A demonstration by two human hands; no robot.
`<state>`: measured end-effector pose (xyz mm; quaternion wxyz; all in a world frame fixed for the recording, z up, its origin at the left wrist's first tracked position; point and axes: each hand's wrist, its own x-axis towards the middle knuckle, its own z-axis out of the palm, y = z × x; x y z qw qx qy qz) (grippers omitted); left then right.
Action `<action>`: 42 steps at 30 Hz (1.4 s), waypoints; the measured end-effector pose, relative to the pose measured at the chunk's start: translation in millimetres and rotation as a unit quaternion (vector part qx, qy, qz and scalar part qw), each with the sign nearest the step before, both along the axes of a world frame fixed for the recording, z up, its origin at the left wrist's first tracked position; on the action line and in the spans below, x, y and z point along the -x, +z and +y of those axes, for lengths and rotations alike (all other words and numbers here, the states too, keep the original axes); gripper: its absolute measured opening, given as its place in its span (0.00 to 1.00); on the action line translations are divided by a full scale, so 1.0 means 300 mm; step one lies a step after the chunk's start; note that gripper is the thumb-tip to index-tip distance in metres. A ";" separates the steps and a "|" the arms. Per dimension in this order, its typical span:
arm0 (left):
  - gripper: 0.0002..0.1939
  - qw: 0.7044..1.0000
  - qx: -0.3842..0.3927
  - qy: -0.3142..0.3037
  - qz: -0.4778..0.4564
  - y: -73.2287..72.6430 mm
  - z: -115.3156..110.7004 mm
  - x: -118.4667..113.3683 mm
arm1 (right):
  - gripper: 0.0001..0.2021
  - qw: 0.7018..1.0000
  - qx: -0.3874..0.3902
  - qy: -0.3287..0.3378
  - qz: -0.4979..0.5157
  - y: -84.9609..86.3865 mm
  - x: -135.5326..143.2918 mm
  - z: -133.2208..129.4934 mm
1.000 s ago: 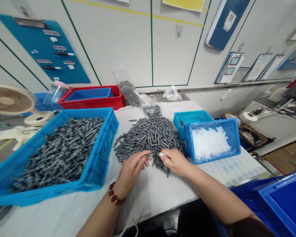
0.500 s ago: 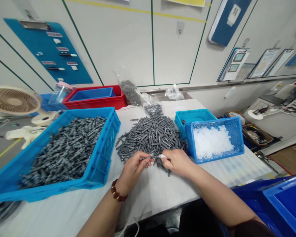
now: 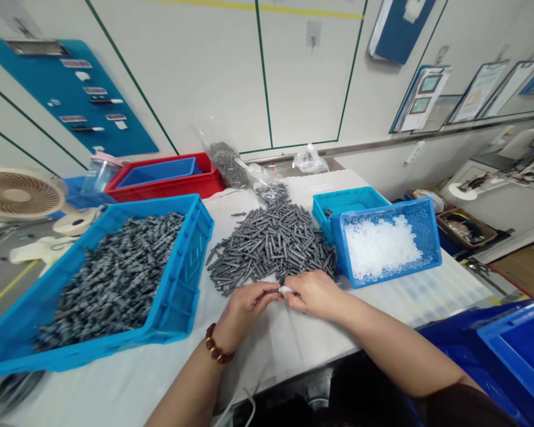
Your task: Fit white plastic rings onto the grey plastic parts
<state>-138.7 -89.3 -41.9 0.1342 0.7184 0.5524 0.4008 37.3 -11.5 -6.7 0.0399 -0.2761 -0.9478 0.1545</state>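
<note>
My left hand (image 3: 248,305) pinches a thin dark grey part (image 3: 272,291) at the near edge of a heap of grey parts (image 3: 271,243). My right hand (image 3: 314,292) is closed on a small white piece (image 3: 286,289), whose tip meets the grey part between my fingertips. Left of the heap, a large blue crate (image 3: 178,305) holds many similar grey parts. A tilted blue bin (image 3: 432,237) with small white rings stands to the right of the heap.
Behind the blue bin is a turquoise tray (image 3: 351,196). Plastic bags (image 3: 226,160) lie behind the heap, beside a red bin (image 3: 209,187). A fan (image 3: 20,193) stands at far left. Dark blue bins (image 3: 516,356) are at lower right.
My hands have come closer together, and the white piece now meets the grey part. The dark parts that showed beneath my right hand are no longer visible there. The view has shifted slightly.
</note>
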 end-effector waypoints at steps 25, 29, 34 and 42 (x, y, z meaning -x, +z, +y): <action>0.09 0.995 0.075 -0.005 -0.071 0.031 -0.007 0.003 | 0.13 0.999 0.013 -0.039 0.017 -0.010 0.002 0.006; 0.08 0.995 0.061 -0.003 -0.074 0.028 -0.006 -0.002 | 0.15 0.998 0.011 -0.054 0.024 -0.014 0.005 0.006; 0.06 0.990 0.081 0.021 -0.117 0.041 -0.009 0.006 | 0.14 0.996 0.003 -0.092 0.010 -0.026 0.006 0.012; 0.07 0.980 0.138 0.128 0.068 0.023 0.032 -0.012 | 0.10 0.990 0.057 -0.091 0.095 -0.028 0.001 0.031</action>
